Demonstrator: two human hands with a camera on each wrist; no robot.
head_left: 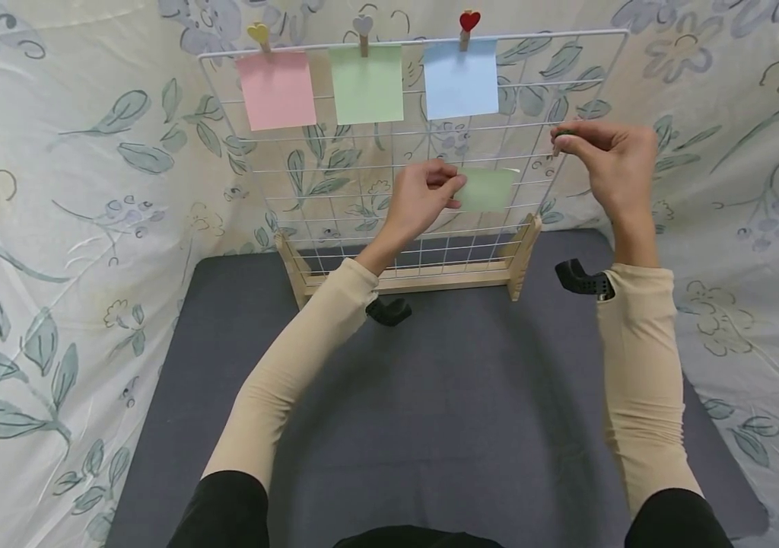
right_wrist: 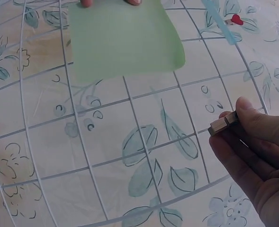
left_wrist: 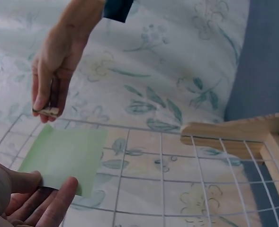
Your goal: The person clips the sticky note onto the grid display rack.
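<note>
Between thumb and fingers, my left hand [head_left: 420,194] pinches a light green paper square [head_left: 488,189] by its left edge, in front of the wire grid's lower right part. My right hand [head_left: 612,156] is up by the grid's right side, a short way from the paper. It pinches a small wooden clothespin [right_wrist: 220,125]; a bit of green shows at its fingertips in the head view. On the grid's top bar hang a pink paper [head_left: 278,91], another green paper [head_left: 367,84] and a blue paper [head_left: 461,80], each under a heart-topped clothespin, yellow, pale grey and red.
A wooden base [head_left: 424,283] holds the white wire grid upright at the back of a dark grey table [head_left: 430,411]. Floral cloth [head_left: 74,228] hangs behind and to both sides. Black camera mounts [head_left: 580,278] stick out from the wrists.
</note>
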